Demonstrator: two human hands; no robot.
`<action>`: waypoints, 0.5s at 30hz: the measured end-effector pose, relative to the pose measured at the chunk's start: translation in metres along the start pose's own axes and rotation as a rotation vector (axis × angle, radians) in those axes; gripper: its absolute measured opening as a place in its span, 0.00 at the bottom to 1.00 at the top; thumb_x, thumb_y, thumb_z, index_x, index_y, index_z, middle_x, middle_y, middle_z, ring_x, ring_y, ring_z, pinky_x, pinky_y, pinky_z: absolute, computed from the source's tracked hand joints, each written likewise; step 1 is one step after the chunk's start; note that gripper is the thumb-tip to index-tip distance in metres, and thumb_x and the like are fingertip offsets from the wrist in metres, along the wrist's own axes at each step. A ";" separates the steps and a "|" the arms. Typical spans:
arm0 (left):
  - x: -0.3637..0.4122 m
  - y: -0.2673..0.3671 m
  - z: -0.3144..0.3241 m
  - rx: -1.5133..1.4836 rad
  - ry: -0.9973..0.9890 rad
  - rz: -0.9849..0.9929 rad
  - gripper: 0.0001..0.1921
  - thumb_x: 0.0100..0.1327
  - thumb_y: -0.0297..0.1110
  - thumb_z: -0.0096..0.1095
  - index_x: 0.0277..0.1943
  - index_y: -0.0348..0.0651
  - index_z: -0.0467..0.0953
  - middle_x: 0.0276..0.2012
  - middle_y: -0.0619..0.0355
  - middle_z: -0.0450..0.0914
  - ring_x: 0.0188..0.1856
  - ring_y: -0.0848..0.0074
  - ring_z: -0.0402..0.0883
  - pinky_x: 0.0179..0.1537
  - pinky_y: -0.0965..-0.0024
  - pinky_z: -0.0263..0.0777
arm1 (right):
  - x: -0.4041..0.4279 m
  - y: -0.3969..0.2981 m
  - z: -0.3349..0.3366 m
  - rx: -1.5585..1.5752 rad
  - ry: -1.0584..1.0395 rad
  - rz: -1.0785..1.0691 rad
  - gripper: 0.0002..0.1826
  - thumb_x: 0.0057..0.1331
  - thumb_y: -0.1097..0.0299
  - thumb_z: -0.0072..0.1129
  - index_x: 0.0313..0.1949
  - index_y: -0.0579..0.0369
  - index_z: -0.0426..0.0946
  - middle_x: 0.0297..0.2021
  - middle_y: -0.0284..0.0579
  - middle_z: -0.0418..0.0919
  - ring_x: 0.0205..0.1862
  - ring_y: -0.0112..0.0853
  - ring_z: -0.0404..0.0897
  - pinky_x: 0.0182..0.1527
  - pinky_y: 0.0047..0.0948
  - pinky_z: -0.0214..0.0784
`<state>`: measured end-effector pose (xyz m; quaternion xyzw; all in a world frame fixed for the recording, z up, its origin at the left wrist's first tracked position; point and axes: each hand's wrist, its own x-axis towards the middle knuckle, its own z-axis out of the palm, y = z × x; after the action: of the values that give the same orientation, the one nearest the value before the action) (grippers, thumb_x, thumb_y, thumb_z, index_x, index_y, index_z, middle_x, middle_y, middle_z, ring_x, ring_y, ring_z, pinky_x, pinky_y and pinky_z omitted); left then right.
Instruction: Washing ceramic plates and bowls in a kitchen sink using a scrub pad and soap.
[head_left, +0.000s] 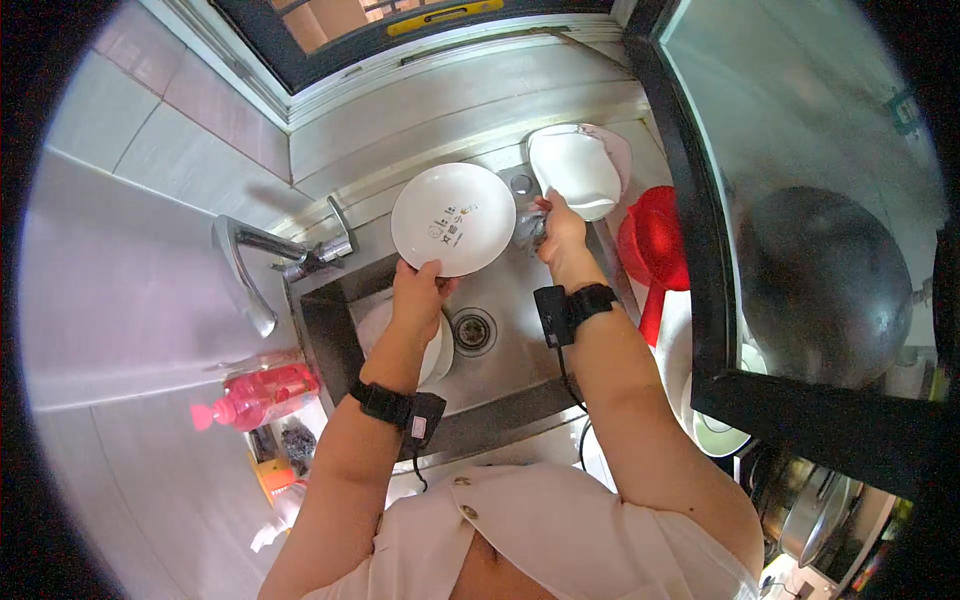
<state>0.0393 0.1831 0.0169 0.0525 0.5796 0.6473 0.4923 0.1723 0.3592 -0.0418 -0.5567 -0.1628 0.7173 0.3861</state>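
My left hand (421, 292) grips the near rim of a round white plate (442, 195), thumb on top, and holds it tilted above the sink (517, 360). Printed drawings and writing mark the plate's face. In my right hand (564, 229) is a grey scrubber that looks like steel wool (529, 231), just right of the plate and apart from it. Beyond that hand, white dishes (574, 169) with wavy edges lie stacked on the sink's back right corner. More white plates (441, 356) rest in the sink's left side, partly hidden by my left forearm.
A chrome faucet (300, 255) stands at the left, its spout turned away from the basin. The drain (474, 332) lies mid-sink. To the right are a red dipper (652, 240) and a dark-framed glass pane (712, 300). A pink bottle (259, 396) sits at the left edge.
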 end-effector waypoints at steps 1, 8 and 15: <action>0.000 0.002 -0.001 0.010 -0.003 0.004 0.17 0.59 0.24 0.46 0.51 0.41 0.59 0.45 0.54 0.72 0.38 0.73 0.75 0.36 0.73 0.73 | 0.003 0.001 0.002 0.062 -0.029 0.017 0.17 0.64 0.55 0.47 0.32 0.58 0.74 0.30 0.41 0.74 0.30 0.33 0.72 0.35 0.36 0.67; 0.000 0.010 -0.004 0.010 -0.035 0.006 0.18 0.61 0.26 0.46 0.55 0.43 0.59 0.47 0.55 0.73 0.42 0.72 0.76 0.39 0.72 0.74 | -0.044 0.008 0.012 0.025 -0.018 -0.041 0.17 0.61 0.58 0.46 0.28 0.59 0.74 0.23 0.42 0.75 0.26 0.33 0.70 0.33 0.34 0.64; -0.004 0.009 0.038 0.046 -0.047 0.009 0.19 0.58 0.25 0.47 0.54 0.44 0.58 0.47 0.55 0.71 0.41 0.74 0.75 0.36 0.72 0.73 | -0.068 -0.010 -0.026 -0.128 0.097 -0.477 0.13 0.62 0.67 0.46 0.27 0.64 0.74 0.21 0.42 0.76 0.22 0.28 0.74 0.26 0.25 0.63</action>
<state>0.0607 0.2080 0.0381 0.0814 0.5825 0.6345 0.5015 0.2061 0.3104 0.0025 -0.5598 -0.3160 0.5665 0.5156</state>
